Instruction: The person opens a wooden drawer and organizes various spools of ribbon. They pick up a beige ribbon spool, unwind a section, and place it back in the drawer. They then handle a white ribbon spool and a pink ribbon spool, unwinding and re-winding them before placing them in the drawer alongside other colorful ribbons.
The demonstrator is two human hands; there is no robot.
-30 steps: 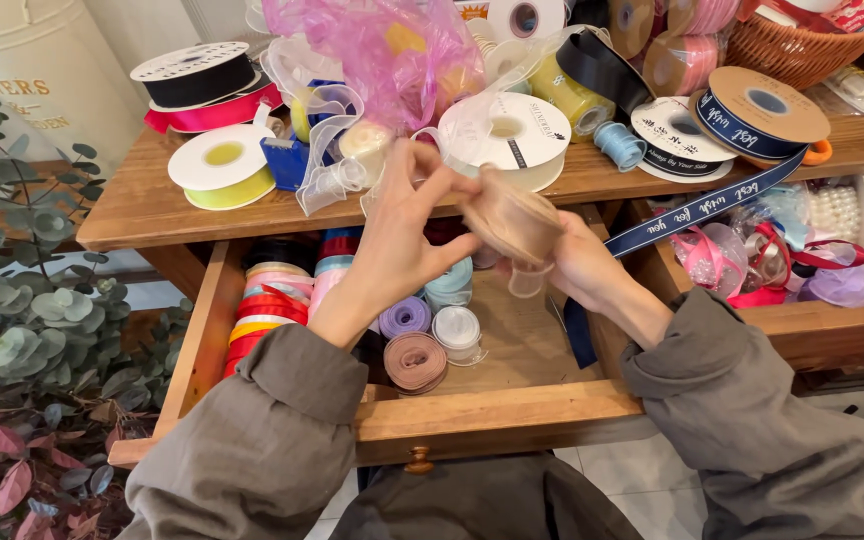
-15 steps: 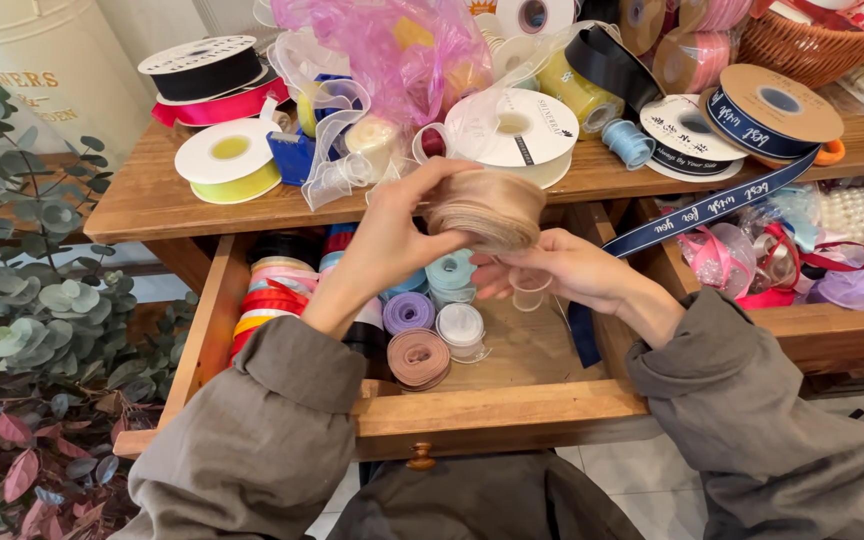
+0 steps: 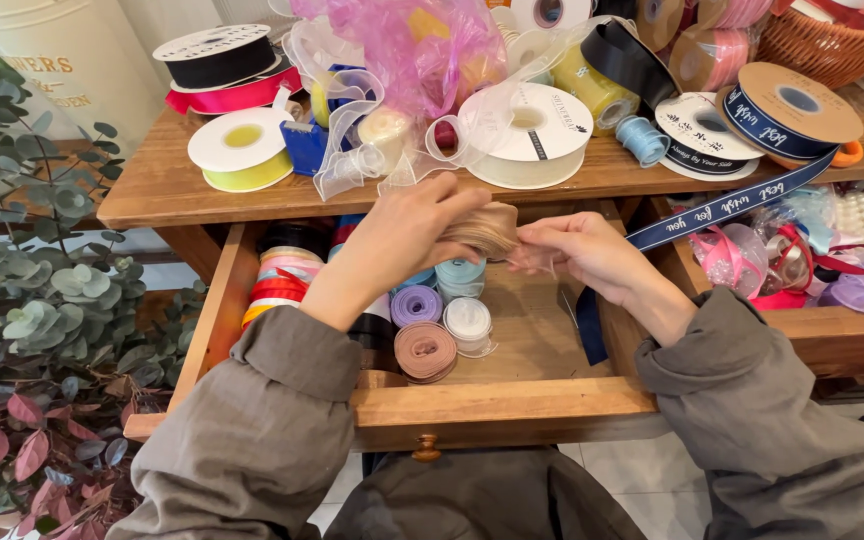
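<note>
My left hand [image 3: 402, 240] grips a tan sheer ribbon roll [image 3: 487, 228] over an open wooden drawer [image 3: 502, 400]. My right hand [image 3: 577, 250] pinches the roll's loose sheer end just to its right. Both arms wear grey sleeves. Below the hands, the drawer holds small ribbon rolls: lilac [image 3: 416, 304], pale blue [image 3: 460, 272], white [image 3: 469, 320] and dusty pink [image 3: 425, 350]. Red and pink rolls [image 3: 277, 285] stand at the drawer's left side.
The wooden tabletop [image 3: 152, 190] carries large spools: yellow [image 3: 242, 150], black and pink [image 3: 220, 62], white [image 3: 527, 135], navy printed [image 3: 787, 110], plus a pink plastic bag [image 3: 412, 45]. A second open drawer [image 3: 802, 270] at right holds ribbons. Eucalyptus foliage [image 3: 42, 300] stands left. A wicker basket [image 3: 832, 45] sits back right.
Both hands have lowered the tan roll from tabletop height down toward the drawer. The right hand shifted from cupping the roll to pinching its loose end.
</note>
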